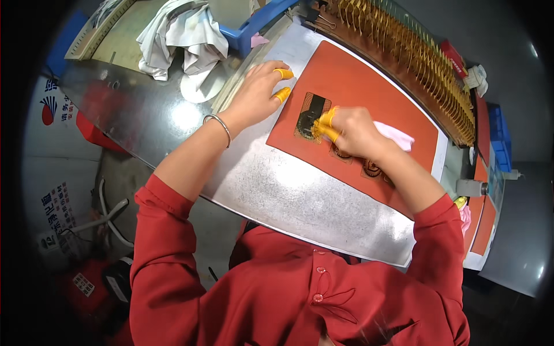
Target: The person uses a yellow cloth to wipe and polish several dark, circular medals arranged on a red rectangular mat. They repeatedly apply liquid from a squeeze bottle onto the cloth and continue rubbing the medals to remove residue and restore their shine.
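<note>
My left hand (257, 92) lies at the left edge of an orange mat (358, 75). Yellow finger cots cover its thumb and index fingertip, which are spread apart with nothing between them. My right hand (353, 131), also in yellow finger cots, is closed in a pinch over the lower right of a thin black-and-gold patterned piece (311, 109) lying on the mat. Something small and gold seems to be at the fingertips, but I cannot make it out. Further dark round-patterned pieces (371, 168) lie along the mat's near side, partly under my right hand and forearm.
A white cloth (395, 136) lies on the mat behind my right wrist. Beyond the mat stands a long brown rack (398, 52) of upright gold pieces. Crumpled white cloths (184, 34) and a blue tray (251, 32) are at the back left. The metal table's edge (254, 220) runs before me.
</note>
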A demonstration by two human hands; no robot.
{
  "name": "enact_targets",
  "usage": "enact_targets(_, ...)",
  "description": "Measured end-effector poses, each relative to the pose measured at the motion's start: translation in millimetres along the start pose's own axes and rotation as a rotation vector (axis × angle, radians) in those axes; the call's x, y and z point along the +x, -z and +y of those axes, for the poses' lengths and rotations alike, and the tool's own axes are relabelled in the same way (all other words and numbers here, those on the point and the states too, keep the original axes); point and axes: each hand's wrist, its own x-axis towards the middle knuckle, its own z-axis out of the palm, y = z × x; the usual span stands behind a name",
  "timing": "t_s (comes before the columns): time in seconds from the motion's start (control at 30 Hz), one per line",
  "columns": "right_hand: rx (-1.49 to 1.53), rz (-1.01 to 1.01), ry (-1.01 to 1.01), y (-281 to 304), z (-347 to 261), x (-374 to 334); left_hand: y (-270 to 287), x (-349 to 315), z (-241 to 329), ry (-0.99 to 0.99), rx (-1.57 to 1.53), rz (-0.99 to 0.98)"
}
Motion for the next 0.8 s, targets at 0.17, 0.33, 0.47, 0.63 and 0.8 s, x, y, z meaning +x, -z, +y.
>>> enact_targets(0.17,-0.040,-0.071,-0.056,3,-7,-5,1,-1,0,0.023,-0.016,-0.014)
enact_targets(0.33,-0.053,-0.035,-0.193,4,-1,1,-1,0,2,0.020,-0.009,0.005)
enact_targets(0.47,-0.017,-0.106,-0.152,6,-27,-12,-2,-1,2,0.016,0.002,0.014)
enact_targets(0.63,-0.100,0.023,-0.255,5,-12,-1,-1,1,1,0.014,0.004,0.007)
enact_targets(0.8,-0.043,-0.022,-0.158,-2,-35,-8,-2,0,-1,-0.002,0.015,0.024)
